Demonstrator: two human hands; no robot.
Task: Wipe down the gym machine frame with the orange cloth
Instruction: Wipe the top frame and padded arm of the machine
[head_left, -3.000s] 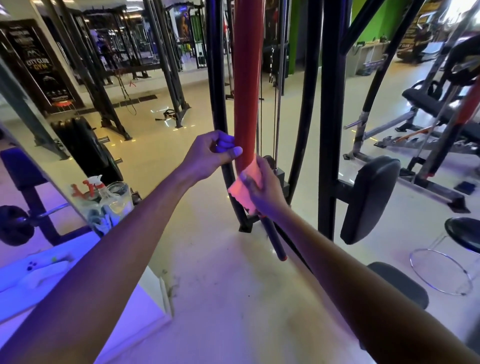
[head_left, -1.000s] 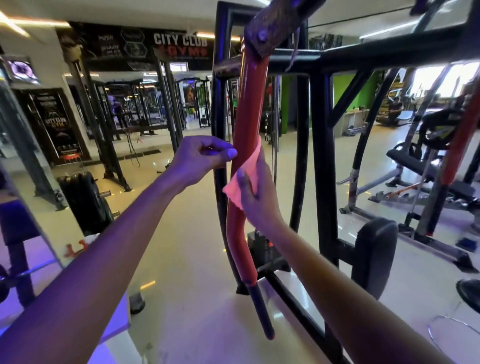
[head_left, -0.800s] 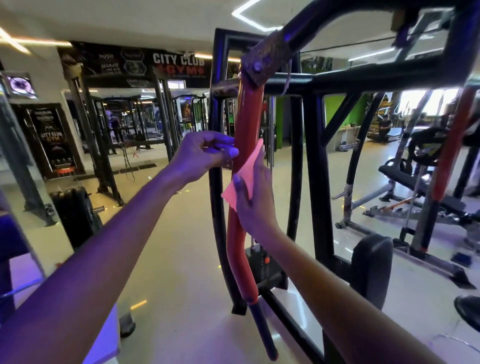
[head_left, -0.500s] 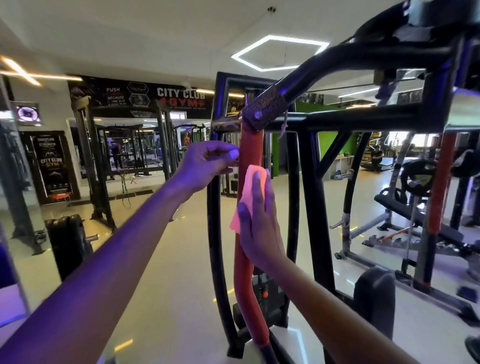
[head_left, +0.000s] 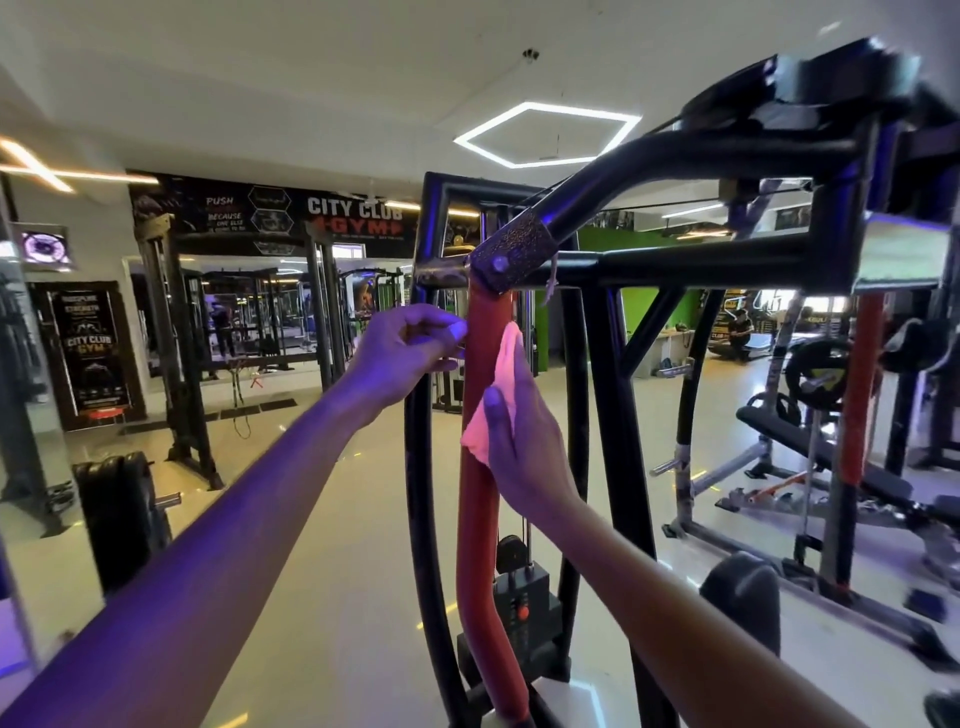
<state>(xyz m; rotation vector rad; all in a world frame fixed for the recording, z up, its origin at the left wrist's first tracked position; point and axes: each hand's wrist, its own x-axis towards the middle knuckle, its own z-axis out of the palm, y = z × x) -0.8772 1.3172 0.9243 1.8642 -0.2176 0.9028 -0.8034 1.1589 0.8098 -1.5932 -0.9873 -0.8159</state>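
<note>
The gym machine has a black frame and a red padded bar that hangs from a rusty pivot bracket. My right hand presses the orange cloth flat against the upper part of the red bar, fingers straight and pointing up. Part of the cloth is hidden under the palm. My left hand is at the bar's left side, just below the bracket, with its fingers curled and its fingertips touching the bar's edge. I cannot see what, if anything, those fingers hold.
A black curved tube stands just left of the red bar, a weight stack behind it. A round black pad sits low right. Benches and racks fill the right side. Weight plates and a mirror wall lie left.
Both hands have travelled up the red bar from its lower bend to just under the pivot bracket, the cloth sliding with my right hand. My view has tilted upward.
</note>
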